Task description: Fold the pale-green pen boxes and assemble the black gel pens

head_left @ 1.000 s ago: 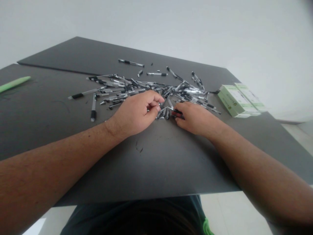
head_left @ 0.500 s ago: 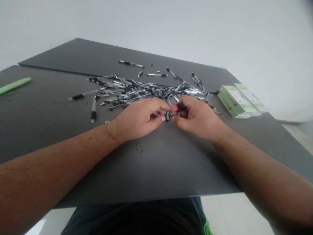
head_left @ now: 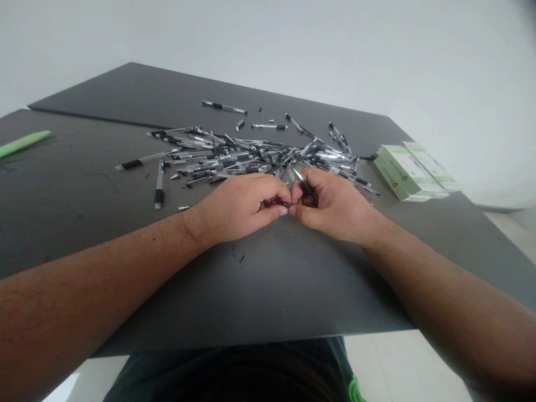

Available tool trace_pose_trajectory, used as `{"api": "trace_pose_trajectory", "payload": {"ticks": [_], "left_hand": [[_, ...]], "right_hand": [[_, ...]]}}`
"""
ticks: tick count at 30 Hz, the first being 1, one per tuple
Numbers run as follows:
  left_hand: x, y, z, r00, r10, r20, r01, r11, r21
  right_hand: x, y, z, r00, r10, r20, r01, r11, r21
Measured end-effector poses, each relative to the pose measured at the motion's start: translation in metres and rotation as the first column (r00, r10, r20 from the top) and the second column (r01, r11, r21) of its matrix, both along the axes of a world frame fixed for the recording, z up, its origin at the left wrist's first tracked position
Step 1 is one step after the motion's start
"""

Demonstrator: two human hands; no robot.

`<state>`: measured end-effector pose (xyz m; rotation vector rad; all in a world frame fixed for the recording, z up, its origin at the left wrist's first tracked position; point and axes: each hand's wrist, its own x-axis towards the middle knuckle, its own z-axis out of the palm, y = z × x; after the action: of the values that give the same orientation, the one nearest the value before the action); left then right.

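Note:
My left hand (head_left: 245, 204) is closed, its thumb and forefinger pinching a small dark piece (head_left: 286, 204) that looks like a pen part; most of it is hidden by the fingers. Against it, fingertip to fingertip, is my right hand (head_left: 335, 204), also closed. A pen (head_left: 305, 185) with a clear tip and black grip lies tucked in the right hand, slanting up to the left. Just beyond both hands spreads a loose pile of clear-barrelled pens with black grips (head_left: 234, 159).
Green-and-white boxes (head_left: 412, 173) stand at the right of the dark table (head_left: 251, 290). A light green, long object (head_left: 25, 142) lies at the far left. Single pens, such as one pen (head_left: 159, 184), and small bits lie around the pile. A pale wall rises behind.
My hands have come together, fingertips now meeting. The small dark piece, which stood out between them before, has turned and is mostly covered by the fingers.

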<state>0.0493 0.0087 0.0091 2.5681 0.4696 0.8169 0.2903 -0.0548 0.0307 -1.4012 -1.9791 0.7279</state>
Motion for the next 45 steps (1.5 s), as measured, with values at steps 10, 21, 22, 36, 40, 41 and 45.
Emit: {"api": "trace_pose_trajectory", "payload": {"ticks": [10,21,22,36,40,41,45], "left_hand": [[0.002,0.001,0.002,0.974,0.209,0.088,-0.188,0.963,-0.194],[0.007,0.015,0.002,0.890,0.436,0.132,-0.321,0.807,-0.496],[0.007,0.015,0.002,0.891,0.435,0.130,-0.311,0.793,-0.524],[0.007,0.014,0.001,0.917,0.377,0.130,-0.247,0.792,-0.559],[0.008,0.013,-0.001,0.925,0.359,0.121,-0.247,0.813,-0.528],[0.007,0.012,-0.001,0.928,0.353,0.118,-0.246,0.820,-0.518],[0.006,0.012,-0.003,0.938,0.337,0.085,-0.259,0.842,-0.473]], "right_hand": [[0.006,0.004,0.002,0.990,0.024,0.142,-0.039,0.994,0.103],[0.020,0.015,0.000,0.942,-0.076,0.328,-0.020,0.959,0.281],[0.020,0.015,-0.001,0.937,-0.078,0.340,-0.029,0.954,0.298],[0.021,0.015,-0.004,0.929,-0.034,0.368,-0.098,0.938,0.332],[0.019,0.014,-0.005,0.929,-0.028,0.369,-0.106,0.935,0.338],[0.019,0.014,-0.005,0.929,-0.026,0.370,-0.108,0.935,0.338],[0.018,0.013,-0.006,0.926,-0.029,0.376,-0.103,0.940,0.326]]}}
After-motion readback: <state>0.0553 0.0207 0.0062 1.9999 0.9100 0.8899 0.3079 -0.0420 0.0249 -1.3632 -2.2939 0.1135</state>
